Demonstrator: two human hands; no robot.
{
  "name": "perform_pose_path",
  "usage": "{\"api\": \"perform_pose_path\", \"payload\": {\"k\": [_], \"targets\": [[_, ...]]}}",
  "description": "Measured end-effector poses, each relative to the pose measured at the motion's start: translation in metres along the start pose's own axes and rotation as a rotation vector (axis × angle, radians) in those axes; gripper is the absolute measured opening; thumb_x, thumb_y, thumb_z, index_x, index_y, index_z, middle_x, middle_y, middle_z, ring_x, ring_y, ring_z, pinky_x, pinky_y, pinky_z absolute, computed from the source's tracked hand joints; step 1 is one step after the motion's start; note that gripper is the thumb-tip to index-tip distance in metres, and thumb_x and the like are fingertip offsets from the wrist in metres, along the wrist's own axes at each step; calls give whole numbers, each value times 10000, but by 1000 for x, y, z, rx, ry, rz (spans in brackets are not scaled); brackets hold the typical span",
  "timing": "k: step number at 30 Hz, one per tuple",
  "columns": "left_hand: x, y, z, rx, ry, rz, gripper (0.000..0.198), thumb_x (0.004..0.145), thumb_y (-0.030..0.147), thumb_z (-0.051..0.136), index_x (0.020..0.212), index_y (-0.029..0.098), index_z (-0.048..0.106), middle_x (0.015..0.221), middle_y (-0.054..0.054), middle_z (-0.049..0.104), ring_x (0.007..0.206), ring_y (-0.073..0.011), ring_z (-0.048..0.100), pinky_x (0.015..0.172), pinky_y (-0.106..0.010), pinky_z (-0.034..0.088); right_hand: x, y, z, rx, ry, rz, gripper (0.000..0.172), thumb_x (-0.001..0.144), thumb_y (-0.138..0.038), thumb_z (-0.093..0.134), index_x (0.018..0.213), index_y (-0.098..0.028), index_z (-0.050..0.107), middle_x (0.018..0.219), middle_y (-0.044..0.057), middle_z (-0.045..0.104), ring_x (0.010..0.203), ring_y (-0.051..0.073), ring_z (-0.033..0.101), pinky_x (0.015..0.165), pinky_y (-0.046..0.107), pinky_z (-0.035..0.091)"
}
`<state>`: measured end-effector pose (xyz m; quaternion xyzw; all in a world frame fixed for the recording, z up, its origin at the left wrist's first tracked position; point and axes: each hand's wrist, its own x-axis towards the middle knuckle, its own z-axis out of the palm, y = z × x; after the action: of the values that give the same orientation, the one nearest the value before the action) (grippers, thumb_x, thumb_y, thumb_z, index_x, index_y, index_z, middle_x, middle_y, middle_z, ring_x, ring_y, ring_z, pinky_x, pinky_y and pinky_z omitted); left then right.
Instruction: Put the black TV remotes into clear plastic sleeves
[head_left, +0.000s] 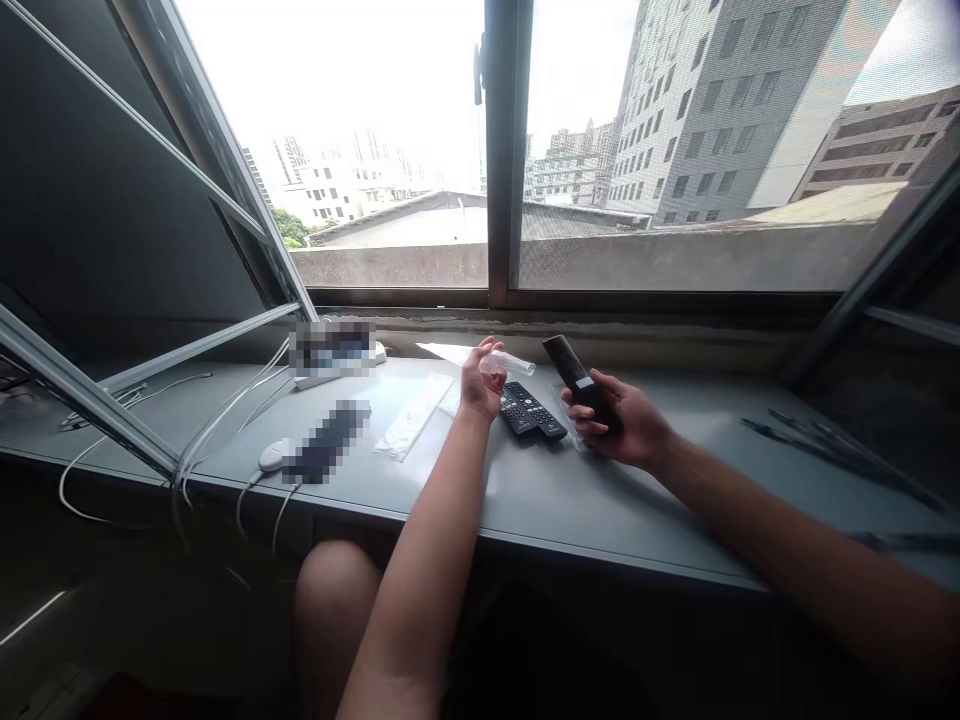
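My right hand [626,420] is wrapped round a black remote control [570,365], its smooth side up, with a small white label near my fingers. The remote is tilted above the table. My left hand [482,380] is raised with its fingers curled in. Whether anything is between them I cannot make out. Just beyond it lies a clear plastic sleeve [517,365]. Two black remote controls [529,412] with buttons facing up lie side by side between my hands, partly hidden by the left one. Under my right hand shows a bit of clear plastic [571,425].
Another clear sleeve [414,415] lies left of my left arm. Further left are a blurred dark object [326,445], a round white charger [273,456], a white power strip [330,375] and cables. Metal frames [247,140] lean at both sides. Dark thin strips [840,450] lie at right.
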<state>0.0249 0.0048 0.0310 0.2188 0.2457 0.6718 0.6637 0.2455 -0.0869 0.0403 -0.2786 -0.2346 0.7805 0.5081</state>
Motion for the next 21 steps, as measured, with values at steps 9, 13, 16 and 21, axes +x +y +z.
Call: {"api": "perform_pose_path", "payload": {"k": [9, 13, 16, 21], "targets": [[-1, 0, 0, -12, 11, -12, 325, 848, 219, 786, 1173, 213, 779, 1166, -67, 772, 726, -91, 670, 502, -150, 473, -2, 0, 2, 60, 8, 42, 282, 1093, -224, 559, 1355, -155, 635, 937, 98, 695, 731, 194, 700, 516, 252, 643], [-1, 1, 1, -10, 8, -17, 330, 842, 221, 788, 1172, 211, 778, 1163, -68, 770, 726, -91, 669, 505, -150, 474, 0, -1, 0, 31, 52, 40, 262, 1102, -288, 561, 1338, -197, 627, 1131, 163, 757, 797, 223, 740, 453, 246, 610], [0, 0, 0, -1, 2, -8, 290, 853, 228, 775, 1142, 199, 780, 1170, -73, 768, 731, -89, 667, 501, -145, 466, 0, -1, -3, 28, -36, 41, 286, 1132, -368, 504, 1313, -187, 632, 1039, 142, 736, 632, 167, 632, 350, 198, 491], [1, -1, -1, 6, -8, -2, 276, 856, 229, 777, 1131, 197, 779, 1192, -80, 763, 733, -88, 664, 509, -150, 469, -2, 0, -1, 25, -140, 57, 351, 1142, -325, 443, 1390, -159, 628, 846, 43, 612, 541, 136, 524, 373, 199, 504]]}}
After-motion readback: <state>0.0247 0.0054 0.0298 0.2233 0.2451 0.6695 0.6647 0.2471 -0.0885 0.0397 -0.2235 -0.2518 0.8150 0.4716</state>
